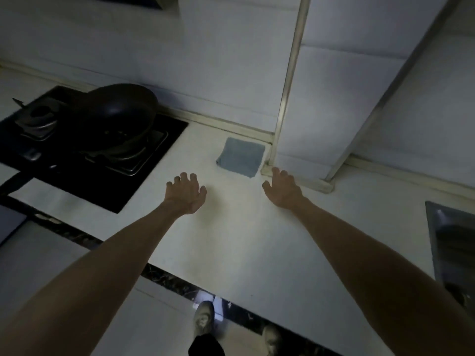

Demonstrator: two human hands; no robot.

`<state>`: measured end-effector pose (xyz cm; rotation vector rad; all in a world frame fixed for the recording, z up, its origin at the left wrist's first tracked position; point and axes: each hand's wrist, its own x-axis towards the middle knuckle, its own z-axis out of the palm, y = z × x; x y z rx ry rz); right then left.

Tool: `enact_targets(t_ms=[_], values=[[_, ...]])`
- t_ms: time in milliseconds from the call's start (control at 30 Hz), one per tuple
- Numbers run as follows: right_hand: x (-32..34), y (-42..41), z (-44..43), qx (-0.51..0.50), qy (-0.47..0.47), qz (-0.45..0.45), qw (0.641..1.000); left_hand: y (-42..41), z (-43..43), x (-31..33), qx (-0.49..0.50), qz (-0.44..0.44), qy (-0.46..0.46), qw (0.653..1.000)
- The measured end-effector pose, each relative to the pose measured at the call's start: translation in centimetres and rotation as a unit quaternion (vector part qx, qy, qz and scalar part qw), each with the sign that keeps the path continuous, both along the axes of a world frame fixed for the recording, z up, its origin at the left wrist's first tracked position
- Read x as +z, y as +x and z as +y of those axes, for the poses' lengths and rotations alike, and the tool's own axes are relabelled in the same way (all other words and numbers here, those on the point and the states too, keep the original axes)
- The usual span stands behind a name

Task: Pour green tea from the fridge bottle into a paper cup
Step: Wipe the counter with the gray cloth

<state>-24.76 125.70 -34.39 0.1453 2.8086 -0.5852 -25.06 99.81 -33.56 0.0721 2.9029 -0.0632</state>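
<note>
Both my arms reach out over a white kitchen counter (pixel 231 240) in dim light. My left hand (pixel 186 192) hovers above the counter with spread, relaxed fingers and holds nothing. My right hand (pixel 281 188) is stretched out beside it, fingers loose, just in front of a metal-edged wall corner, and is also empty. No bottle, fridge or paper cup is in view.
A folded blue-grey cloth (pixel 241 156) lies at the back of the counter between my hands. A black gas hob (pixel 84 160) with a dark wok (pixel 120 111) is at the left. A steel sink (pixel 452 242) shows at the right edge. My shoes (pixel 204 317) are on the floor below.
</note>
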Motion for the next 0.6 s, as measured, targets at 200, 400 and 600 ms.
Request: enact_targets(t_ms=[200, 400, 600], values=[[-1.5, 1.1, -5.3, -0.076, -0.009, -0.03, 0.997, -1.2, -4.7, -4.1, -0.091, -0.026, -0.014, 0.995], [-4.4, 2.1, -9.0, -0.019, 0.071, -0.022, 0.997, -1.2, -7.3, -8.0, -0.141, -0.047, -0.006, 0.989], [-7.2, 2.4, -9.9, 0.053, 0.114, 0.018, 0.992, -1.9, -7.1, -11.0, -0.158, -0.025, 0.025, 0.987]])
